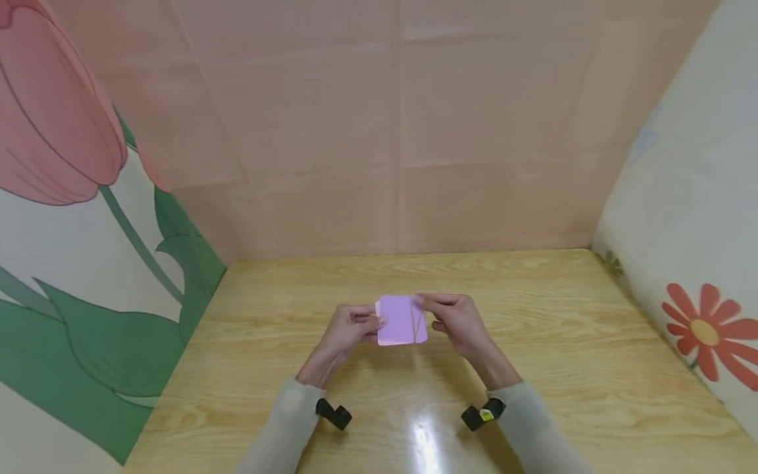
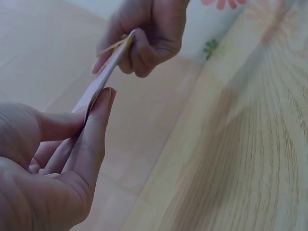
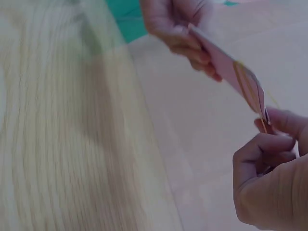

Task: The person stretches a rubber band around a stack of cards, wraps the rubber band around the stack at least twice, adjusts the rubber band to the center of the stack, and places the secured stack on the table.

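A thin stack of purple cards (image 1: 395, 319) is held up above the table, its rounded corners visible. My left hand (image 1: 346, 329) pinches the stack's left edge between thumb and fingers. Around the right part of the cards runs a tan rubber band (image 1: 414, 324), its strands forming a narrow V. My right hand (image 1: 464, 324) pinches the band at the upper right corner of the stack. Seen edge-on in the right wrist view, the band (image 3: 245, 89) stretches toward the right fingertips, and the cards bow slightly there. Whether those fingers also grip the cards is partly hidden.
Beneath both hands lies a wood-grain table (image 1: 266, 289). A plain pinkish-brown backdrop (image 1: 355, 131) rises at its far edge. Side panels stand at left, with a printed tulip (image 1: 53, 105), and at right, with a red flower (image 1: 705, 332).
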Motion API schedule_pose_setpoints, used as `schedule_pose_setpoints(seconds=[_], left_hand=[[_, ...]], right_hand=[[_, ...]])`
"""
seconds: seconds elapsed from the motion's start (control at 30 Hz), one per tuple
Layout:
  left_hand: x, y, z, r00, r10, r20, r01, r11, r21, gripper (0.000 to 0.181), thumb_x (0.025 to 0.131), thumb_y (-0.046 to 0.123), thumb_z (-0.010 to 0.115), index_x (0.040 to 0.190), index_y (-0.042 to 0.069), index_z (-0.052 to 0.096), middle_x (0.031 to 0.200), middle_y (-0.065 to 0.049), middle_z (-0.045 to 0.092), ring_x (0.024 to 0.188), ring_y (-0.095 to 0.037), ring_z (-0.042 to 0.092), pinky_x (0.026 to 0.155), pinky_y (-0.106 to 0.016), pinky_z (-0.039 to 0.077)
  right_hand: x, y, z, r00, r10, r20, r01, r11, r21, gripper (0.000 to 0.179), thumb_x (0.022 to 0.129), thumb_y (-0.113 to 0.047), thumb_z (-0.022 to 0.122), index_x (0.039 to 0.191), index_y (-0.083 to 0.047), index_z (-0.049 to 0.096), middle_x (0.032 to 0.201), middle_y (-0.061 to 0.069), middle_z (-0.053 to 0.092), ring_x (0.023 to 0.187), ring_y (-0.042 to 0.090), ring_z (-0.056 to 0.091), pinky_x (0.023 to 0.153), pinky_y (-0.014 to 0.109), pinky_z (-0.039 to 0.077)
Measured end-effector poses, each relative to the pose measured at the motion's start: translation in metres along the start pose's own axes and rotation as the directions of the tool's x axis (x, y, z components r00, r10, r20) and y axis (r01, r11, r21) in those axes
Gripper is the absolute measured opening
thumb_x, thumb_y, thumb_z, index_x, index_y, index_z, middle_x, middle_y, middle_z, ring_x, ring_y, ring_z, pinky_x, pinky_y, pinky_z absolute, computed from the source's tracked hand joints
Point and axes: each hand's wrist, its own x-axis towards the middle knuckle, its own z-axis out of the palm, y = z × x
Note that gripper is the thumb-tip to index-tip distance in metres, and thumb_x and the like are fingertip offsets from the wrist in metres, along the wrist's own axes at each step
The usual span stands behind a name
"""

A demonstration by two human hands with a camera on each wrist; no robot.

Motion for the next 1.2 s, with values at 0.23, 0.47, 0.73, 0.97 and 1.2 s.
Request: schedule_pose_setpoints(seconds=[0.23,0.47,0.73,0.97,1.2], left_hand=[[0.003,-0.006,-0.001,1.000,-0.016,0.024,0.014,0.998,0.058,0.039,0.096,-0.001,0.073,0.133,-0.009,0.065,0.118,-0.030,0.074,0.089,-0.019,0.079,0.073,-0.026,0.068],[0.003,-0.004,-0.001,0.999,-0.016,0.047,0.012,0.997,0.082,0.038,0.097,0.000,0.072,0.133,-0.008,0.066,0.119,-0.029,0.074,0.092,-0.021,0.079,0.075,-0.027,0.068],[0.003,-0.004,-0.002,0.998,-0.022,0.063,0.017,0.997,0.069,0.035,0.099,0.004,0.072,0.133,-0.005,0.068,0.118,-0.025,0.077,0.093,-0.018,0.078,0.076,-0.027,0.068],[0.004,-0.005,-0.002,0.998,-0.009,0.066,0.005,0.997,0.072,0.036,0.100,0.006,0.071,0.134,-0.003,0.068,0.119,-0.024,0.077,0.094,-0.017,0.078,0.076,-0.024,0.067],[0.005,-0.004,-0.001,0.996,-0.016,0.090,0.010,0.997,0.076,0.037,0.099,0.000,0.069,0.136,-0.005,0.066,0.129,-0.027,0.072,0.102,-0.023,0.078,0.085,-0.030,0.068]], right_hand=[[0.006,0.003,-0.008,1.000,-0.026,0.013,0.028,0.987,-0.159,0.018,0.093,-0.010,0.078,0.106,0.002,0.080,0.093,-0.005,0.080,0.072,0.007,0.061,0.056,0.017,0.052],[0.012,0.005,-0.016,0.995,-0.026,0.092,0.046,0.972,-0.231,0.013,0.096,-0.009,0.072,0.102,0.000,0.079,0.099,0.000,0.078,0.083,0.012,0.063,0.063,0.023,0.057],[0.013,0.006,-0.019,0.985,-0.028,0.172,0.062,0.979,-0.194,0.024,0.100,-0.010,0.069,0.116,0.007,0.071,0.102,0.001,0.075,0.090,0.016,0.068,0.078,0.032,0.066],[0.014,0.008,-0.019,0.978,-0.037,0.207,0.067,0.988,-0.142,0.030,0.102,-0.013,0.068,0.121,0.010,0.067,0.103,0.004,0.075,0.092,0.019,0.074,0.085,0.037,0.069],[0.020,0.013,-0.020,0.985,-0.034,0.168,0.060,0.987,-0.151,0.027,0.099,-0.012,0.073,0.113,0.010,0.071,0.098,0.005,0.077,0.086,0.019,0.074,0.082,0.038,0.069]])
